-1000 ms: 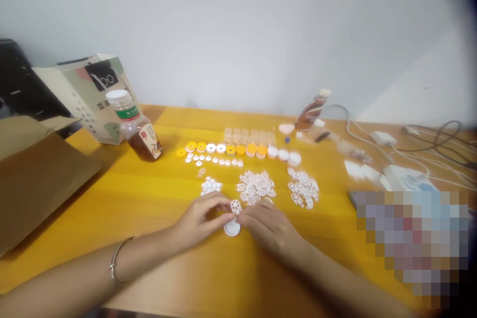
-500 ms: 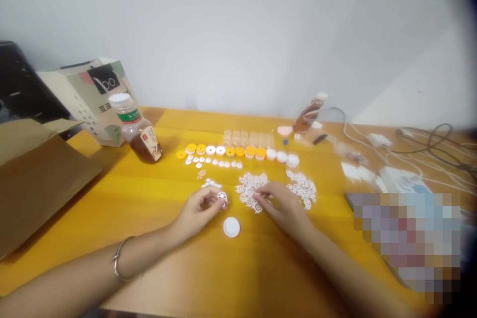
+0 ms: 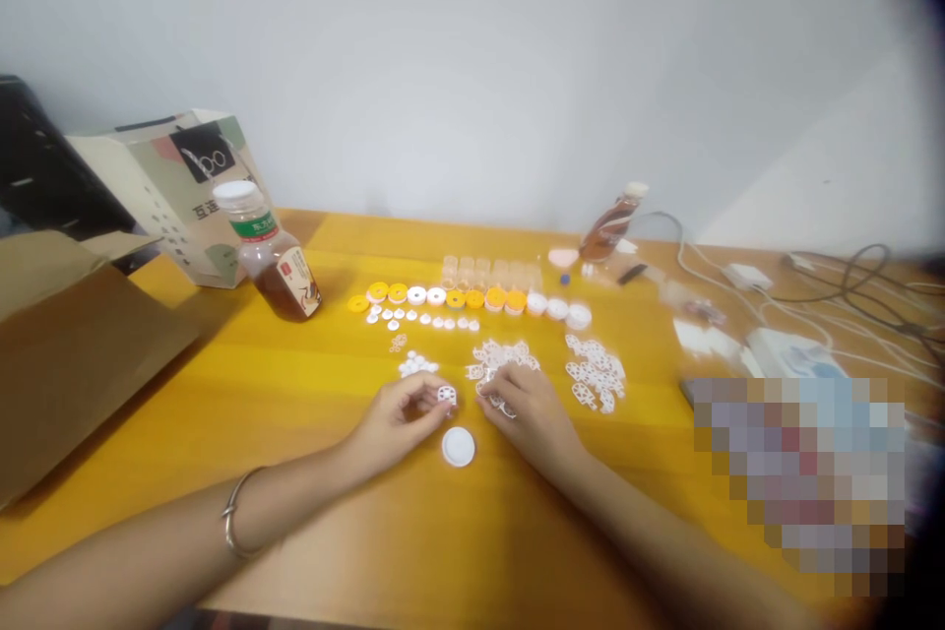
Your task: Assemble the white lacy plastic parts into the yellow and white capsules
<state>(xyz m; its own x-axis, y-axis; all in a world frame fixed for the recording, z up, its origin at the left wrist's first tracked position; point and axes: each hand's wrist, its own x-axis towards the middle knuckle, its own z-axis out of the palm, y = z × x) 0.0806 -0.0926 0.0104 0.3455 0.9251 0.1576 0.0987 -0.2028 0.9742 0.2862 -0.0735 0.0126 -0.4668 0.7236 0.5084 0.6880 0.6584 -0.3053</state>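
Observation:
Between the thumb and fingers of my left hand is a small white perforated disc. My right hand reaches over the near side of a pile of white openwork plastic pieces, its fingertips pinched together; whatever they hold is too small to make out. A round white lid lies on the table just below and between both hands. Behind my left hand sits a cluster of small white round pieces. To the right of my right hand spreads a second group of white openwork pieces.
Farther back run a row of yellow and white round caps, small white knobbed pieces and clear cups. A drink bottle, paper bag and cardboard box stand left. Cables and another bottle are at right.
My right hand has moved left and slightly toward me, over the near edge of the pile. My left hand stays nearly in place, with the white disc turned a little.

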